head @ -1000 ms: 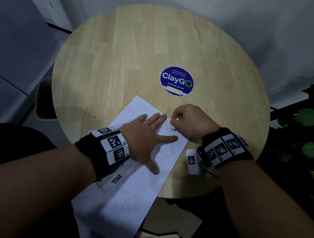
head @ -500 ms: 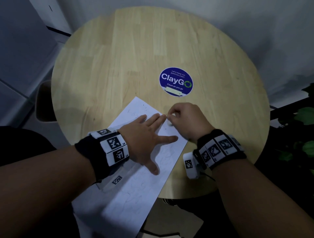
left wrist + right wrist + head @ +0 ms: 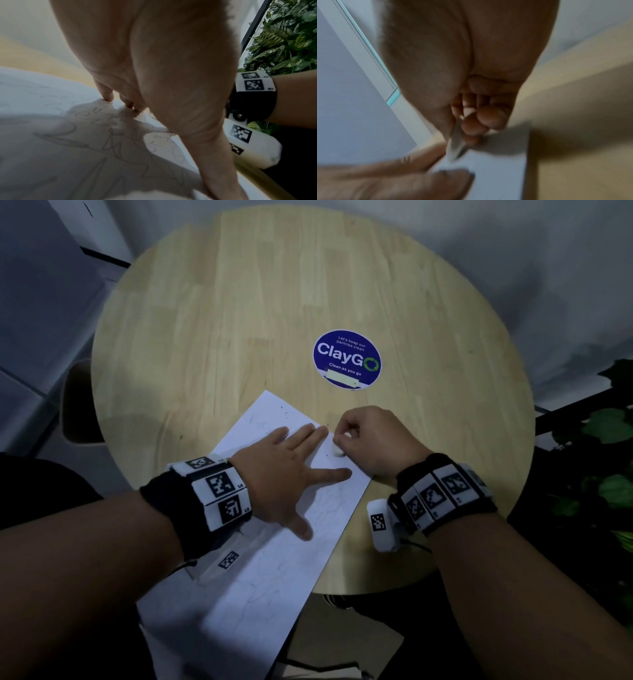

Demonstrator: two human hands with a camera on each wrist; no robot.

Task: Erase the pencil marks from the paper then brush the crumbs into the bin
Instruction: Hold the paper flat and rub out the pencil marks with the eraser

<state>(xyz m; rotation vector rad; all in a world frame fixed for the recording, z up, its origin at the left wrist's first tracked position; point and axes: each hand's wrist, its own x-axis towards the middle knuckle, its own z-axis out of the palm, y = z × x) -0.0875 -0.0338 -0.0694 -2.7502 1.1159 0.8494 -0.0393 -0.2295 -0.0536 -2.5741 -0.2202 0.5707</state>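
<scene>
Right grip [image 3: 371, 440] pinches eraser [image 3: 338, 450] against paper [image 3: 274, 570]; flat left grip [image 3: 287, 474] beside.

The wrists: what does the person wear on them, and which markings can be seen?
Each wrist carries a black band ringed with white blocks printed with black square codes. A white camera box with the same kind of code hangs under the right wrist, with a thin black cable. The forearms are bare.

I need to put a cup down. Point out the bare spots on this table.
Bare wood lies across the table beyond the ClayGo sticker, and left of the paper. The near edge is crowded: the left hand presses the paper and the right hand grips the eraser.
</scene>
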